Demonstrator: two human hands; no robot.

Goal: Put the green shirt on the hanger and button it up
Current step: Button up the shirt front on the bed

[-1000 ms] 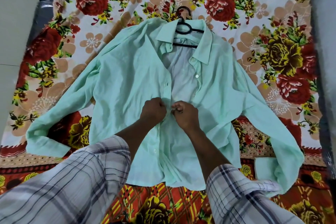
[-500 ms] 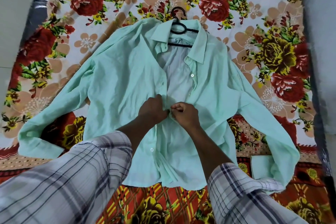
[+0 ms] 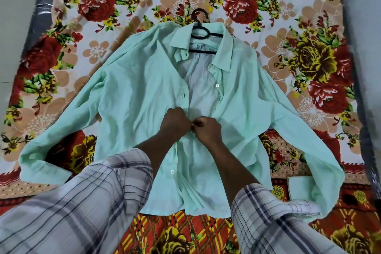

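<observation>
Both: left hand, right hand fingers pinch green shirt (mid-front) | hanger in collar

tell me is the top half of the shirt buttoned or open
Open: the shirt gapes above mid-chest, showing the hanger inside, and a button there sits unfastened.

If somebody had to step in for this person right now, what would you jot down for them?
Left hand: pinches the front edge of the green shirt at mid-chest.
Right hand: pinches the opposite edge, right beside the other hand.
The shirt lies flat on the floral bedsheet, black hanger inside the collar.
Done: hanger in; front looks closed below the hands.
Left: the button at the hands, then those above, where the front gapes up to the collar.
</observation>
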